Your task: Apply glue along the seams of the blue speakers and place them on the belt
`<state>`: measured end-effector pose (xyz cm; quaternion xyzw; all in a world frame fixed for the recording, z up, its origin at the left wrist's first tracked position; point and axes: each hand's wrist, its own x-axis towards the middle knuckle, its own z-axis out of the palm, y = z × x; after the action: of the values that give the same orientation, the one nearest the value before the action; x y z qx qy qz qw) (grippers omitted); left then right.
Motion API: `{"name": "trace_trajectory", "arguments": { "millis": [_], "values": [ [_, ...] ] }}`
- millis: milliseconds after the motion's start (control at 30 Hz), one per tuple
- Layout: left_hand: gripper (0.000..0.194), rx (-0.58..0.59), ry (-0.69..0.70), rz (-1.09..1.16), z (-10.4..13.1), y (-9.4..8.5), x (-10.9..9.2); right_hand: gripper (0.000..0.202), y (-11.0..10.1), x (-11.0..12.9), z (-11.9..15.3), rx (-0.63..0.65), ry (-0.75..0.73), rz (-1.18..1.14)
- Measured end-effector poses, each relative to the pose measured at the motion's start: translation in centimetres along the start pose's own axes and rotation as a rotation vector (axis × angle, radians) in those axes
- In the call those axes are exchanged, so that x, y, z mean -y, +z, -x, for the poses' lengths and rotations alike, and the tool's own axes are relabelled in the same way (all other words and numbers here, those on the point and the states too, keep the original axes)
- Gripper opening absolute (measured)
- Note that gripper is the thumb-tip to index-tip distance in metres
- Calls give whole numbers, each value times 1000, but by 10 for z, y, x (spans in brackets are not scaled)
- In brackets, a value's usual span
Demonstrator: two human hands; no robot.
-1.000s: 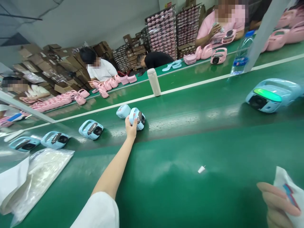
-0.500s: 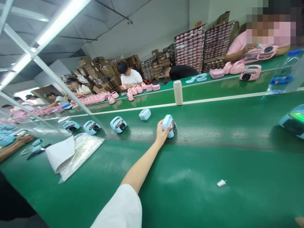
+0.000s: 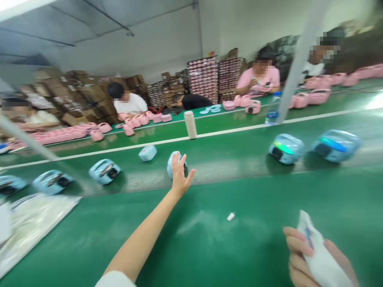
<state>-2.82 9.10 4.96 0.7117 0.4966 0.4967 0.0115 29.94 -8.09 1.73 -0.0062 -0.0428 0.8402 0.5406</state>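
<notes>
My left hand (image 3: pixel 180 177) is open, its fingers spread in front of a light blue device (image 3: pixel 171 164) standing on the green bench; whether they touch is unclear. In my right hand (image 3: pixel 299 255), at the lower right, is a white packet (image 3: pixel 323 259) with a small coloured mark. A small white piece (image 3: pixel 231 216) lies on the bench between my hands. Behind the device and to its left sits a light blue block-shaped part (image 3: pixel 147 153). Other blue devices stand in the same row, one (image 3: pixel 104 171) to the left and one with a green glow (image 3: pixel 286 149) to the right.
A beige bottle (image 3: pixel 190 124) stands beyond the devices, with a water bottle (image 3: pixel 273 111) farther right by a slanted metal post (image 3: pixel 299 63). A plastic bag (image 3: pixel 44 215) lies at the left. Across the bench, several people handle pink parts.
My left hand has let go of the blue device and spread its fingers. My right hand has come into view with the white packet. The view has swung to the right.
</notes>
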Motion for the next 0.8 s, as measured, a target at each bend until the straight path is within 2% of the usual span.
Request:
{"name": "trace_trajectory", "arguments": {
  "millis": [67, 133, 200, 367, 433, 500, 567, 633, 700, 800],
  "values": [
    [57, 138, 127, 58, -13, 25, -23, 25, 15, -8, -4, 210, -58, -168],
    [46, 280, 214, 100, -29, 59, -46, 27, 22, -11, -6, 304, -109, -209],
    [39, 395, 252, 114, -46, 101, -70, 30, 24, -9, -5, 365, -144, -216],
    [34, 553, 218, 36, -89, 212, -125, 30, 29, -3, -3, 484, -200, -223],
    [41, 595, 190, -25, -105, 248, -145, 29, 27, -1, -6, 507, -220, -197],
    [49, 637, 162, -88, -119, 274, -162, 29, 22, 0, -9, 529, -235, -159],
    [51, 696, 170, -133, -133, 289, -170, 31, 14, 2, -11, 539, -233, -109],
    [46, 762, 223, -159, -147, 294, -170, 34, 5, 4, -12, 518, -226, -63],
    [40, 806, 279, -188, -157, 290, -165, 36, -2, 6, -11, 487, -220, -33],
    [32, 818, 314, -253, -163, 271, -156, 36, -7, 8, -9, 468, -199, -14]
  ]
}}
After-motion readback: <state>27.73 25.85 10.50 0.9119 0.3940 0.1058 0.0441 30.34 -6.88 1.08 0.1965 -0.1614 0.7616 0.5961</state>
